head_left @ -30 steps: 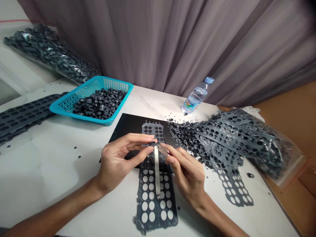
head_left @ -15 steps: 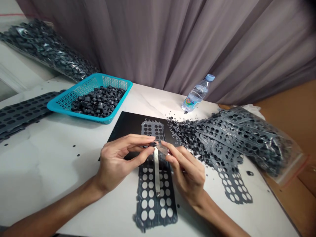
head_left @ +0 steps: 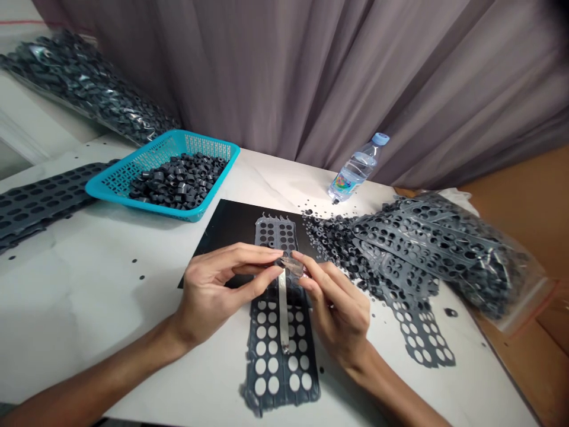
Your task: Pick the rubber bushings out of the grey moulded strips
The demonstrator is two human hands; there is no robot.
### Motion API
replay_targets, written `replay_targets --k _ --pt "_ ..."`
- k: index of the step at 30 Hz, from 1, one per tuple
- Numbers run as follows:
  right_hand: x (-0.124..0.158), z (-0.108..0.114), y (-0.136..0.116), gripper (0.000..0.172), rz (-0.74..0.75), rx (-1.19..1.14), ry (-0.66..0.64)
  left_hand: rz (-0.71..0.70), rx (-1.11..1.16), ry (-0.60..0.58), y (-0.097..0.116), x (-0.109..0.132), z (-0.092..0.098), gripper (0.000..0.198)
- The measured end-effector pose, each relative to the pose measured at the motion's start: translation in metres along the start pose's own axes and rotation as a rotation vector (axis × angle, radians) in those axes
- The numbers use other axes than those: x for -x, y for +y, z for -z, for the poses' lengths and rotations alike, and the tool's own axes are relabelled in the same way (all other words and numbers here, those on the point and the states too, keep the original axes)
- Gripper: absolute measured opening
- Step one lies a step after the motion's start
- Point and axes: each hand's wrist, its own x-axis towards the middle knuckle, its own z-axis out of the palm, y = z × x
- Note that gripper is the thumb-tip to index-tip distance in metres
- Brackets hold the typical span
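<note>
Far left, at the back: a clear plastic bag of dark grey rubber rings (head_left: 84, 83) lies on a pale ledge. Below it, a stack of dark grey perforated rubber sheets (head_left: 35, 198) rests on the white table (head_left: 89, 284), running off the left edge. Just beside the stack stands a turquoise slotted plastic basket (head_left: 111, 190), part filled with loose grey rings (head_left: 178, 181). Centre: a black rectangular mat (head_left: 231, 225) lies flat, and a long grey rubber strip with rows of round holes (head_left: 278, 356) lies across it, its near end on bare table. The left hand (head_left: 213, 290) hovers over this holed strip, its grip pressed together — thumb and forefinger pinch the upper end of a thin flat silver metal strip (head_left: 283, 314), which slants down so its lower end touches the holed strip. A small dark piece sits at the fingertips; whether it is a ring I cannot tell. The right hand (head_left: 338, 308) meets the left at the same spot, its grip pinching a small shiny translucent piece (head_left: 294, 265) at the top of the metal strip. Behind the hands hangs a grey-mauve pleated curtain (head_left: 311, 71). Right of centre: a small clear water bottle with a pale blue cap (head_left: 355, 169) stands near the curtain; before it a scatter of tiny dark rings (head_left: 329, 237) spreads onto the mat's corner. A second holed grey strip (head_left: 420, 338) lies flat nearby. Far right — a clear bag stuffed with perforated grey sheets (head_left: 444, 249), touching the scatter.
</note>
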Motion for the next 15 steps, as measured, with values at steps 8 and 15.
replay_targets --k 8,15 --pt "-0.0001 -0.0012 -0.0016 0.042 -0.010 0.020 0.003 -0.008 -0.011 0.007 0.0006 0.0005 -0.0006 0.025" --pt "-0.0016 -0.0010 -0.0030 0.043 -0.003 0.018 -0.002 -0.003 -0.018 0.000 -0.0001 0.0007 -0.0001 0.029"
